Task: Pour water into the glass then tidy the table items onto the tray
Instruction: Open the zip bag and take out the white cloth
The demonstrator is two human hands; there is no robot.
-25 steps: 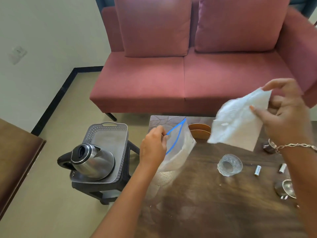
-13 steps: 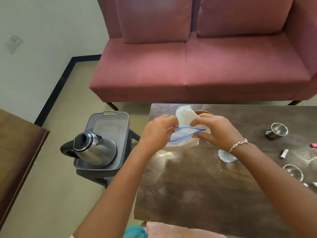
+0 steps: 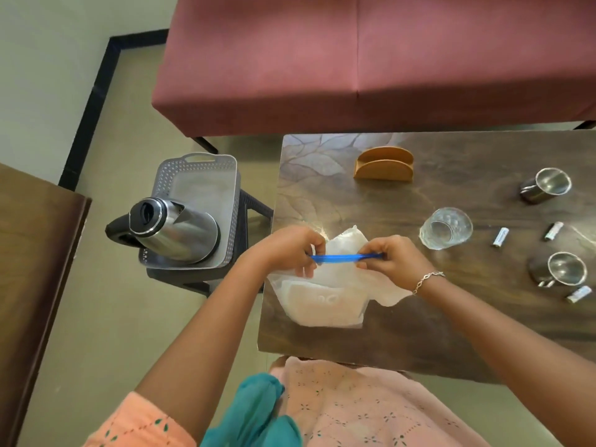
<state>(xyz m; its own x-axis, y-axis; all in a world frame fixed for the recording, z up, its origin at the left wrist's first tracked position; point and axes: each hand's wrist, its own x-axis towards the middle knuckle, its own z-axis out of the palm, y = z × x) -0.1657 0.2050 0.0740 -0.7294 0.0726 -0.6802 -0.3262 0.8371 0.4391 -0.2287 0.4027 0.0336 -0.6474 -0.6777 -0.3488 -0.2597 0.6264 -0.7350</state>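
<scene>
No legible text, brand, number or sign is found in the head view. The clear plastic zip bag with a blue seal strip (image 3: 322,304) bears a faint embossed mark, too blurred to read. The small white cylindrical batteries (image 3: 500,237) on the dark wooden tabletop (image 3: 451,333) show no readable print.
</scene>
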